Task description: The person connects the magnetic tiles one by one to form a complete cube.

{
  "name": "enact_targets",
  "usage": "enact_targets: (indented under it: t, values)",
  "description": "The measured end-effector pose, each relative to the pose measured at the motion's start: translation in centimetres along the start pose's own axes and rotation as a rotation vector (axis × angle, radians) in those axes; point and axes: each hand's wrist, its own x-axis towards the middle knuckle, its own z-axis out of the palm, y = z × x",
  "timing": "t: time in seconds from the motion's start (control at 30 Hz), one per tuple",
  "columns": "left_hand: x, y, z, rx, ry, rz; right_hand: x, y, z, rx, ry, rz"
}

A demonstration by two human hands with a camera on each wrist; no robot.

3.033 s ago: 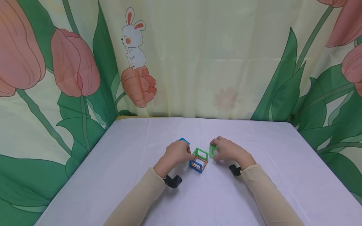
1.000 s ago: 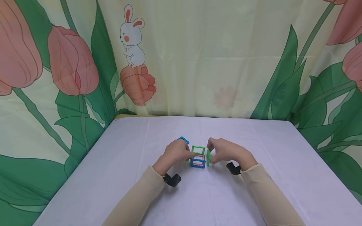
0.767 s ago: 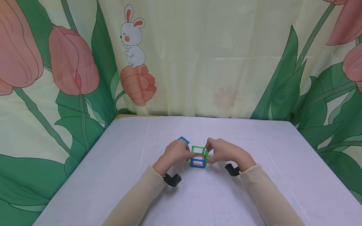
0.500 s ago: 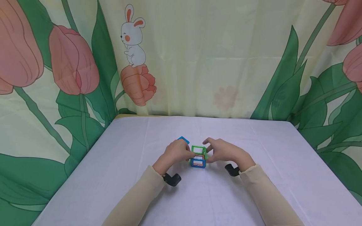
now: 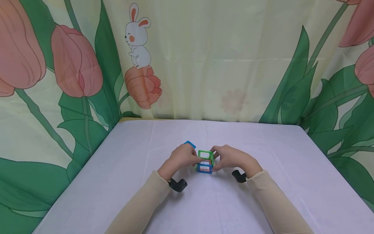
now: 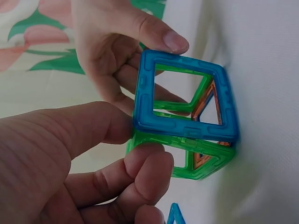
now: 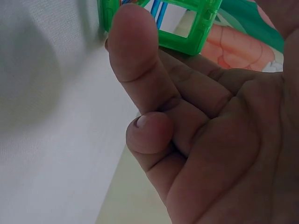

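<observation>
Between the hands stands a small box of magnetic tiles, open at the top: a blue tile (image 6: 147, 88) in front, an orange tile (image 6: 203, 105) at the bottom and green tiles at the back and sides. My left hand (image 5: 182, 156) pinches the left green tile (image 6: 205, 173) between thumb and fingers. On the other side my right hand (image 5: 232, 157) holds the right green tile (image 7: 182, 43), its thumb at the box's front corner and fingers curled toward the back. Behind my left hand lies a loose blue tile (image 5: 190, 144), partly hidden.
A white cloth covers the table (image 5: 263, 201). Behind its far edge hangs a curtain (image 5: 187, 65) printed with tulips and a rabbit. Both wrists carry a black camera mount, the left one (image 5: 179, 185) close above the cloth.
The right hand has brought the green tile leftward onto the box's right side, loosened its fingers, then come back around it. The box has turned to face front. The left hand has barely moved.
</observation>
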Motion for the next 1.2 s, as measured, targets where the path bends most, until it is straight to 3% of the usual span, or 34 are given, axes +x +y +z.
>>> enact_targets:
  t: [0.2, 0.37, 0.5, 0.73, 1.0, 1.2]
  values:
    - [0.3, -1.0, -1.3, -0.042, -0.042, 0.002, 0.1, 0.1, 0.0, 0.005, -0.010, 0.012]
    - [1.3, -3.0, -2.3, -0.110, 0.104, -0.053, 0.2, 0.1, 0.0, -0.002, -0.017, 0.005]
    - [2.5, -4.8, -1.5, -0.086, 0.189, -0.073, 0.3, 0.0, 0.0, -0.010, -0.019, -0.001]
    - [3.9, -7.0, 0.6, 0.029, 0.230, -0.083, 0.3, 0.0, 0.0, -0.022, -0.016, -0.015]
    - [4.3, -6.9, 0.9, 0.205, 0.219, -0.012, 0.3, 0.0, -0.1, -0.006, -0.017, -0.001]
    - [4.2, -6.4, 0.8, 0.206, 0.217, -0.028, 0.1, 0.1, -0.1, 0.010, -0.021, 0.016]
